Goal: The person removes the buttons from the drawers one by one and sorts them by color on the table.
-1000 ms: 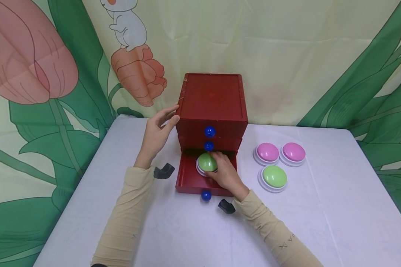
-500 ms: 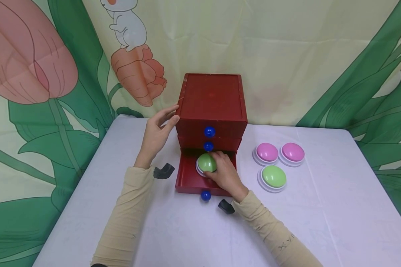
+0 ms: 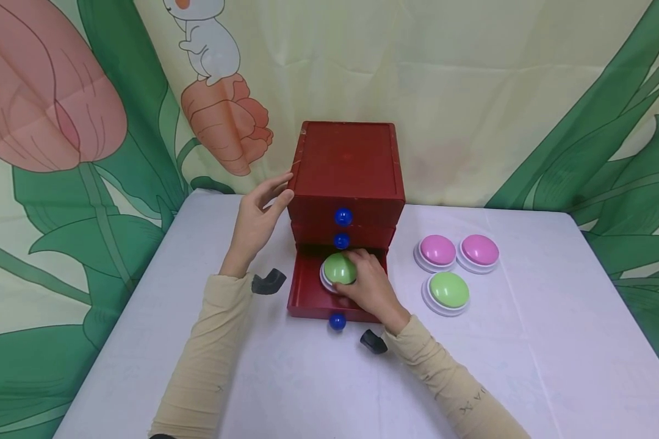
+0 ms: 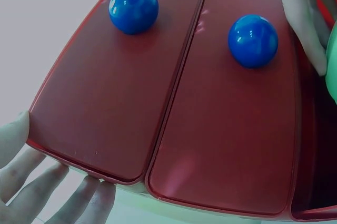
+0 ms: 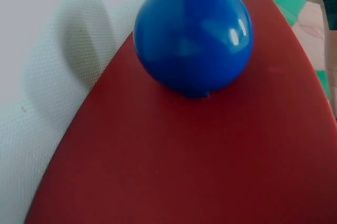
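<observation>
A dark red cabinet [image 3: 347, 160] with three drawers stands at the back middle of the table, and its bottom drawer [image 3: 307, 300] is pulled out. Inside that drawer is a green dome-shaped push button [image 3: 338, 268] on a white base. My right hand [image 3: 369, 285] grips this button from its right side, thumb in front and fingers behind. With fingers extended, my left hand [image 3: 256, 222] touches the cabinet's left side near the front corner. In the left wrist view, the two upper drawers are closed, each with a blue ball knob [image 4: 253, 41]. The right wrist view shows the bottom drawer's blue knob [image 5: 194, 34].
Right of the cabinet, two pink push buttons [image 3: 437, 250] and another green push button [image 3: 448, 290] stand on the white-covered table [image 3: 527, 341]. A printed cloth [image 3: 445, 122] hangs behind. Black camera pieces [image 3: 269, 281] sit by both wrists.
</observation>
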### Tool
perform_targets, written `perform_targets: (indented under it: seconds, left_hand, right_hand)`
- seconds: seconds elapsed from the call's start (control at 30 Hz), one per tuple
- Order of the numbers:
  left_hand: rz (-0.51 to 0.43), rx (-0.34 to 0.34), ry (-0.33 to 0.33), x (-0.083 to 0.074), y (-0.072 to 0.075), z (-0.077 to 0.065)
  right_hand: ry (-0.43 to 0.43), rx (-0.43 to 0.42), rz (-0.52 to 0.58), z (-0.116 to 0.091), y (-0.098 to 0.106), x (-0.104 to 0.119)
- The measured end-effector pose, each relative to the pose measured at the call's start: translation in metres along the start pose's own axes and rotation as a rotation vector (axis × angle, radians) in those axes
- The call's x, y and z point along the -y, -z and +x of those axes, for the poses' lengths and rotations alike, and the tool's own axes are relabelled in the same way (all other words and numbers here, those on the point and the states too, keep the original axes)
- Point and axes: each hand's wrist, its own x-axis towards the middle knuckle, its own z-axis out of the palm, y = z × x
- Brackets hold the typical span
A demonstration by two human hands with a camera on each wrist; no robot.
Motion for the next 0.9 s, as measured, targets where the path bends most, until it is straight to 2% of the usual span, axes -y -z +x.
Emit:
perform_targets:
  seconds: [0.27,0.63,0.9]
  left_hand:
    - [0.008,-0.003,0.002,0.000,0.000,0.000]
    - [0.004,-0.004,-0.002,0.000,-0.001,0.001]
    - [0.009,-0.006,0.000,0.001,-0.001,0.001]
  right_hand:
    - [0.046,-0.023,0.019,-0.006,0.006,0.000]
    - [0.054,-0.025,0.088,-0.021,0.024,0.003]
    - [0.049,-0.038,0.090,-0.031,0.039,0.001]
